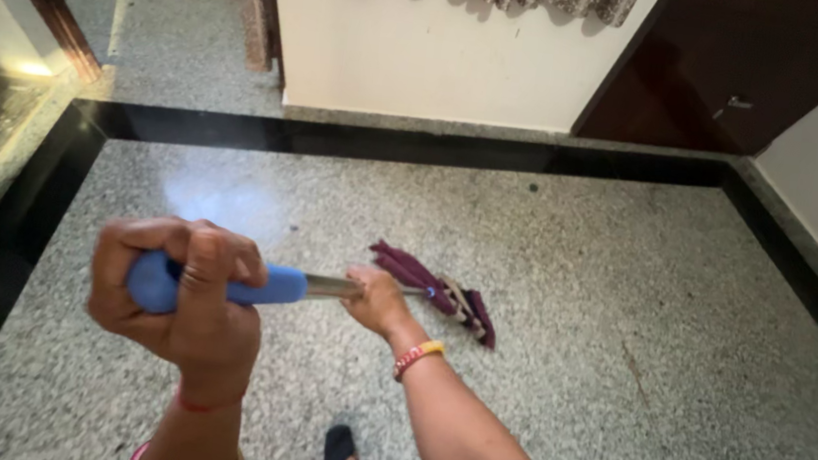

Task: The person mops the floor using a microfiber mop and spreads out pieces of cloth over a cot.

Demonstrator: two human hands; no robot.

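Bright daylight from upper left — glare patch on floor (222, 197); sharp, edges bend w/ wide-angle.

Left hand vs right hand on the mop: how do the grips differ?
The left hand wraps the blue handle grip at the mop's top end, close to the camera; the right hand holds the bare metal shaft lower down, nearer the maroon mop head. The left hand looks fisted, knuckles up; the right hand's hold is looser. Both are closed on the same pole.
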